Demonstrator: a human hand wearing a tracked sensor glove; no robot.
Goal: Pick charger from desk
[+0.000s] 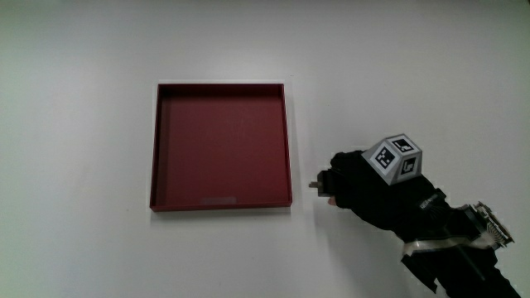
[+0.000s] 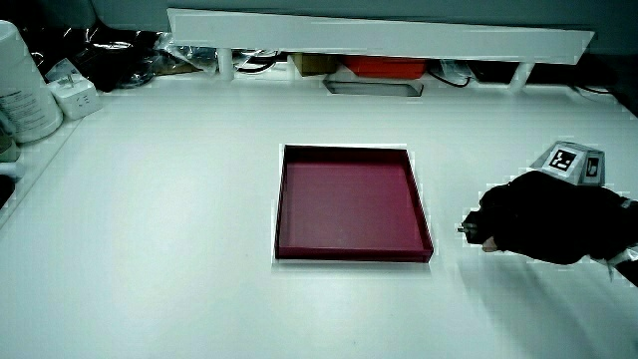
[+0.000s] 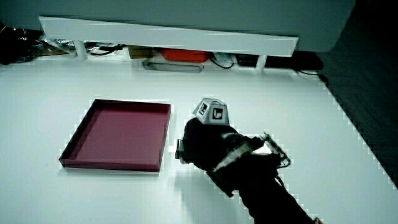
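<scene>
The forearm (image 3: 267,186) in its black sleeve lies lowest and closest in a side view, and it leads up to the hand (image 1: 364,186), whose hands, that is its gloved fingers, are curled and pinching a small dark charger (image 1: 315,184). Only the tip of that charger pokes out from the fingertips, just beside the red tray's (image 1: 165,149) nearer corner but apart from its rim. Whether the charger has cleared the counter (image 1: 83,248) or sits on it cannot be told; in a side view it (image 2: 465,232) looks very close to the surface. The patterned cube (image 1: 396,157) rides on the back of the glove. The tray lies flat with nothing in it. At the counter's edge away from the person stand a low white partition (image 2: 379,35) and some clutter, including a white cylinder (image 2: 22,85). By my judgement the grasp is already made and the step in hand is the lift itself; the next move calls for a straight upward raise, keeping the pinch firm and steering clear of the tray wall.
</scene>
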